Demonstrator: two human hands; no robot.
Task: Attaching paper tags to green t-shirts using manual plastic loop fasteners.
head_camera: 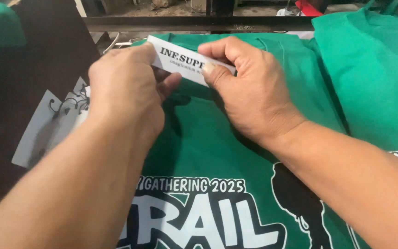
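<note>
Head view: a small white printed label strip (187,60) is pinched at either end between the left hand (125,87) and right hand (249,87), held taut just above the neckline of a green printed T-shirt (203,147), apparently for alignment; grey transfer sheets (47,124) lie alongside.

White strip (187,61): left end hidden behind left hand (125,92), lower right part under the thumb of right hand (249,87).
Green shirt (199,143): printed design cut off by the bottom edge below the strip; collar area behind both hands unseen.
Grey sheet (40,129), left of the strip: partly covered by the left forearm.
</note>
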